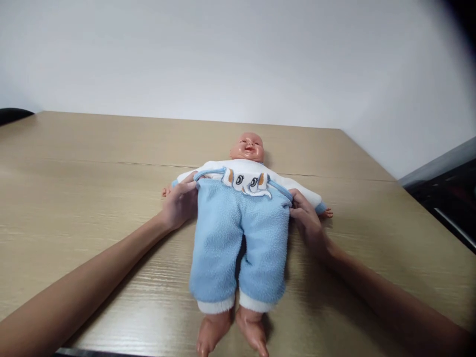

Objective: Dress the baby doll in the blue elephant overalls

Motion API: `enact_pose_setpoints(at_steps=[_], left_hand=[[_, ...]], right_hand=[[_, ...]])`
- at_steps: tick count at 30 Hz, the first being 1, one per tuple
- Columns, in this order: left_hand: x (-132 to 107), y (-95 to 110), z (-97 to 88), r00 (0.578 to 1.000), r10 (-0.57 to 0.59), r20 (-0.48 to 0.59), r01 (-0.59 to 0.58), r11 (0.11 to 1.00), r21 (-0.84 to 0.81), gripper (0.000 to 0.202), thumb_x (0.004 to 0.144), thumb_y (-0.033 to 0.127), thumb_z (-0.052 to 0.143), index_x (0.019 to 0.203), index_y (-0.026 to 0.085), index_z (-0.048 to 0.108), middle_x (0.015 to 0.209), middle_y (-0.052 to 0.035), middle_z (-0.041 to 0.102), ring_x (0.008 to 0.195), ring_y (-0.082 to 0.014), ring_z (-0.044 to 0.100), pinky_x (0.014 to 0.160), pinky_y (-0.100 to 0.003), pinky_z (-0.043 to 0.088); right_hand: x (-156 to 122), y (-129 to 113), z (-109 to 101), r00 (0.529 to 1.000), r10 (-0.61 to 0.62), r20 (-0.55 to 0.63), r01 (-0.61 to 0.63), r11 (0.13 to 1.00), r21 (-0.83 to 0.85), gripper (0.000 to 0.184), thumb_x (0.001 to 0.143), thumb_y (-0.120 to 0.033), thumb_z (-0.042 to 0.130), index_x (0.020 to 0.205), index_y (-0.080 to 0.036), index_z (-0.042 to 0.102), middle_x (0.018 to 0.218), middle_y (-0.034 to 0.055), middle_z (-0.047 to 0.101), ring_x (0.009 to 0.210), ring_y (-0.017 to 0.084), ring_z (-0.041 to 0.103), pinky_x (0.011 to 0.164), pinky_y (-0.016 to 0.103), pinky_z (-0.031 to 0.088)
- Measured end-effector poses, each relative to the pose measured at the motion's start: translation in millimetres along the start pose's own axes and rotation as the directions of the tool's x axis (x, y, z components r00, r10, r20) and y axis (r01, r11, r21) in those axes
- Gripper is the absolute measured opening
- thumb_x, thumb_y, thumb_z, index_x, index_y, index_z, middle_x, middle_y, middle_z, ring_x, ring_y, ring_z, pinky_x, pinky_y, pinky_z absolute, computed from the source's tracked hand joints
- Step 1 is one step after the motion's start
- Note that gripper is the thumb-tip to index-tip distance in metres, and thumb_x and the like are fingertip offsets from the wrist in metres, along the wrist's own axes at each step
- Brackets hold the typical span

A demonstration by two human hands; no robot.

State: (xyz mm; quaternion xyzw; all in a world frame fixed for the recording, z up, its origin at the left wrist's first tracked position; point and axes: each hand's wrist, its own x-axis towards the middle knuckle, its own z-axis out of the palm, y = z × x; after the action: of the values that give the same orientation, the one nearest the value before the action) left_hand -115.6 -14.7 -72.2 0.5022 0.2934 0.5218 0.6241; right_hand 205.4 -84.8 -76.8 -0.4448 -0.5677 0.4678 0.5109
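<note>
A baby doll (247,147) lies on its back on the wooden table (92,168), head away from me, bare feet toward me. It wears a white fleece top (241,171) and light blue fleece trousers (238,233) with an elephant patch at the bib. My left hand (180,203) pinches the trousers' waist on the doll's left side as I see it. My right hand (307,218) grips the waist on the other side. Both hands have their fingers closed on the fabric.
A pale wall rises behind the table. A dark object (11,115) shows at the far left edge. Dark furniture (446,198) stands past the table's right edge. The near table edge runs just below the doll's feet.
</note>
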Motion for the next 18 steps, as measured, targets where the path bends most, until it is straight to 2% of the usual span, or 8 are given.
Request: enact_pose_setpoints(at_steps=[2,4,6,8,11,15,18], left_hand=[[1,4,-1.4,1.0,0.008,0.013,-0.009,0.994,0.108,0.034,0.083,0.051,0.084,0.094,0.02,0.073,0.093,-0.0048,0.069,0.088,-0.022,0.061,0.079,-0.033,0.05],[4,6,-1.6,0.999,0.024,0.027,-0.03,0.971,0.236,0.037,0.088,0.053,0.086,0.1,0.02,0.074,0.099,-0.0048,0.069,0.095,-0.0211,0.061,0.086,-0.031,0.049],[7,5,-0.4,0.999,0.038,0.021,-0.042,0.951,0.307,0.041,0.093,0.059,0.081,0.105,0.021,0.072,0.101,-0.0044,0.068,0.099,-0.0212,0.061,0.089,-0.031,0.048],[10,3,1.1,1.0,0.022,0.007,-0.023,0.936,0.351,0.043,0.097,0.063,0.075,0.108,0.022,0.069,0.098,-0.0024,0.067,0.094,-0.0196,0.059,0.086,-0.03,0.046],[13,1,1.2,0.997,-0.048,0.06,0.018,0.907,0.42,0.042,0.1,0.063,0.072,0.111,0.022,0.066,0.095,-0.0006,0.064,0.087,-0.0179,0.056,0.08,-0.029,0.044],[16,2,0.0,0.987,-0.091,0.13,0.029,0.908,0.418,0.04,0.099,0.061,0.073,0.106,0.022,0.068,0.09,0.0009,0.059,0.079,-0.016,0.05,0.074,-0.028,0.04],[18,1,1.7,0.995,0.01,0.095,-0.047,0.918,0.394,0.043,0.098,0.064,0.074,0.096,0.022,0.065,0.083,0.0023,0.053,0.073,-0.0146,0.044,0.068,-0.028,0.036]], right_hand=[[2,-3,2,1.0,0.003,0.021,-0.006,0.994,0.11,0.012,0.085,-0.028,0.061,0.098,-0.027,0.063,0.091,0.001,0.056,0.089,0.025,0.052,0.085,0.038,0.045],[9,-5,3,1.0,0.028,0.013,-0.03,0.981,0.193,0.011,0.087,-0.031,0.062,0.097,-0.028,0.063,0.092,0.0011,0.057,0.091,0.026,0.054,0.088,0.039,0.046],[19,-6,0,0.997,0.077,-0.028,-0.07,0.978,0.195,0.01,0.09,-0.035,0.068,0.095,-0.028,0.062,0.089,-0.0005,0.056,0.085,0.024,0.053,0.084,0.036,0.047],[29,-6,-5,0.99,0.136,-0.044,-0.127,0.978,0.168,0.015,0.092,-0.039,0.075,0.096,-0.028,0.064,0.088,-0.0019,0.059,0.082,0.021,0.053,0.08,0.033,0.046],[36,-2,-14,0.98,0.199,0.007,-0.196,0.962,0.187,0.021,0.092,-0.041,0.079,0.104,-0.027,0.069,0.098,-0.0009,0.069,0.089,0.021,0.06,0.084,0.032,0.048],[36,-2,-19,0.977,0.205,0.062,-0.209,0.976,0.058,0.025,0.095,-0.044,0.078,0.115,-0.029,0.072,0.116,0.0005,0.075,0.109,0.024,0.067,0.098,0.035,0.051],[40,-18,-15,0.98,0.186,0.077,-0.181,0.981,-0.065,0.023,0.099,-0.049,0.072,0.11,-0.029,0.074,0.116,0.0021,0.077,0.117,0.028,0.068,0.103,0.039,0.053]])
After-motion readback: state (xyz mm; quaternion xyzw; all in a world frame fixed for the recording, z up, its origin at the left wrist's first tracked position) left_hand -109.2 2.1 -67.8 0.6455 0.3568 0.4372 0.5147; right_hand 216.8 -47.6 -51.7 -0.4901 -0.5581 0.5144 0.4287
